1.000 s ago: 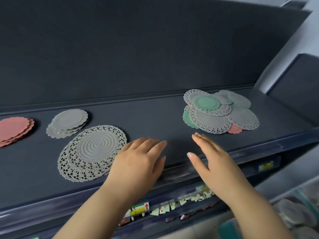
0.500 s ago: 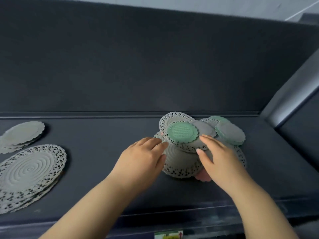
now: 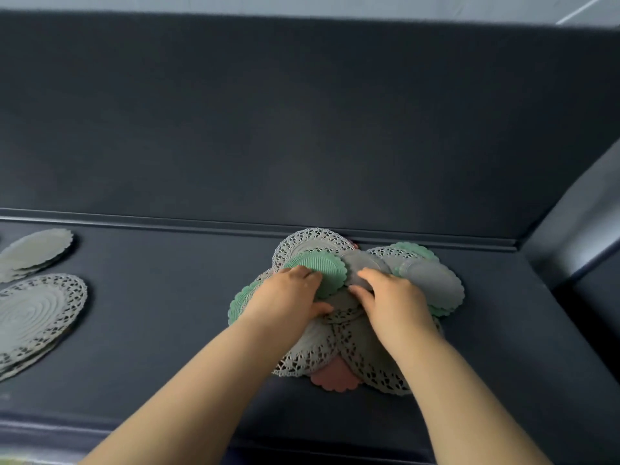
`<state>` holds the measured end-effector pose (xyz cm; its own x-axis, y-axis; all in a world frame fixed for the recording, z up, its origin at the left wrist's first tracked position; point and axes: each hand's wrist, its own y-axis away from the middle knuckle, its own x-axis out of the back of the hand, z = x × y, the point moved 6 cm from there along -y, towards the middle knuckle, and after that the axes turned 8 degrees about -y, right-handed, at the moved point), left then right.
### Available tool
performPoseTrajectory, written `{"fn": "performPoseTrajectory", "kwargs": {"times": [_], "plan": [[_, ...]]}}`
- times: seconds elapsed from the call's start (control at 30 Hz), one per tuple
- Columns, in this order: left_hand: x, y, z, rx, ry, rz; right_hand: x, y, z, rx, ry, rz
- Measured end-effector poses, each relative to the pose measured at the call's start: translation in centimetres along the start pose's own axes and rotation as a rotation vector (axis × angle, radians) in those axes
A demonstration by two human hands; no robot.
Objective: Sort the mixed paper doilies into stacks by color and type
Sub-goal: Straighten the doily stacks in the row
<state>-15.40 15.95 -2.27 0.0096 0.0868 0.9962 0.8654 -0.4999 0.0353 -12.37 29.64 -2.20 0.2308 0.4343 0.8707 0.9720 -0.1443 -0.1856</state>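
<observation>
Pile (image 3: 432, 280) sits mid-right on surface (image 3: 167, 330). Left hand (image 3: 288, 297) curls fingers round green doily (image 3: 330, 270), I judge to peel it free. Right hand (image 3: 392, 300), fingers bent, steadies grey doily (image 3: 362, 263); grip unclear. Sorted stacks (image 3: 37, 313) wait left.

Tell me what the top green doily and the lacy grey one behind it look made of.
The green doily looks like thin matte paper, embossed with ribs, scalloped at the edge. The lacy grey doily seems the same matte paper, its border punched into openwork.
</observation>
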Motion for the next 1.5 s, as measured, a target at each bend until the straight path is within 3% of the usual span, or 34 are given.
{"fn": "performPoseTrajectory", "kwargs": {"times": [0.2, 0.33, 0.5, 0.67, 0.8, 1.1, 1.27, 1.5], "plan": [[1.4, 0.8, -0.6, 0.092, 0.016, -0.064, 0.0, -0.2, -0.1, 0.106, 0.110, 0.080], [1.8, 1.5, -0.5, 0.077, 0.028, 0.034, -0.3, -0.5, -0.2, 0.117, 0.178, 0.082], [1.5, 2.9, -0.7, 0.076, -0.063, 0.145, 0.0, -0.3, 0.4, 0.084, 0.081, 0.132], [4.1, 5.7, -2.3, 0.067, 0.243, 0.457, 2.1, 0.6, 0.5, 0.101, -0.216, 0.319], [5.5, 7.7, -4.7, 0.019, 0.310, 0.672, 3.3, 1.6, -1.5, 0.106, -0.330, 0.433], [3.6, 12.7, -16.3, 0.012, 0.347, 0.734, -2.5, 2.7, -14.9, 0.094, -0.422, 0.382], [2.2, 17.4, -27.0, 0.118, 0.329, 0.750, -8.2, 3.7, -25.8, 0.180, -0.304, 0.275], [-1.9, 21.9, -36.9, 0.224, 0.232, 0.492, -15.1, 5.1, -36.7, 0.280, -0.292, 0.134]]}}
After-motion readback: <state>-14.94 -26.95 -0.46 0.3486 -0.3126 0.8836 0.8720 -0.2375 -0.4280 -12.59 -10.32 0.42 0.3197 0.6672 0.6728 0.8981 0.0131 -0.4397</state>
